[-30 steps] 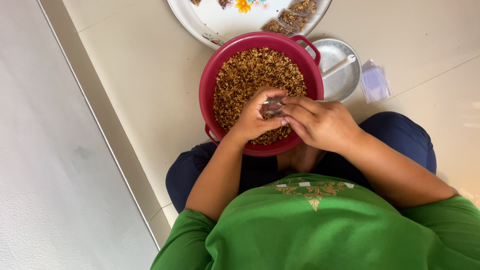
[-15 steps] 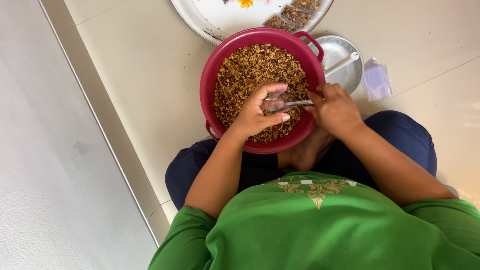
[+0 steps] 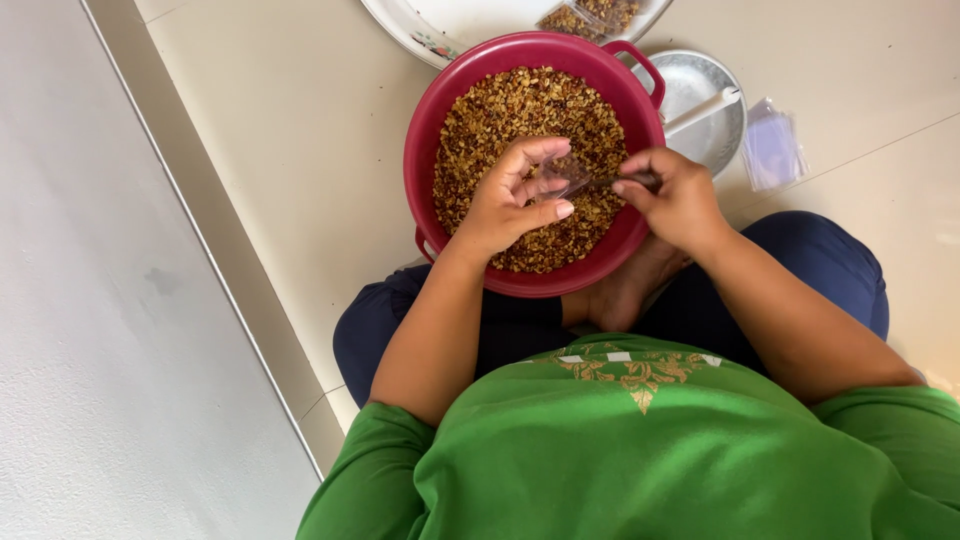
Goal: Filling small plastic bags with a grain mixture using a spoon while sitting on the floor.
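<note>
Hands: both hover over the red bowl (image 3: 432, 130), close together but not touching.
Left hand (image 3: 515, 195): palm up, fingers curled, pinching the mouth of a small clear bag (image 3: 568, 178).
Right hand (image 3: 672, 195): closed around the handle of a spoon (image 3: 612, 181), knuckles up.
Spoon's line: its long axis runs roughly level across the bowl, tip pointing toward the left hand and into the bag.
Bowl: round, filled with brown and yellow roasted beans (image 3: 520, 110), resting on the person's lap against the dark blue trousers (image 3: 820, 260).
Beyond the bowl: a steel plate (image 3: 715, 135) on the floor with a white stick-like thing across it, and a few empty clear bags (image 3: 768, 150) beside it.
Cut off: a white tray (image 3: 420, 30) at the top edge.
Hard to make out: the spoon's bowl and the bag's contents, blurred behind the plastic.
</note>
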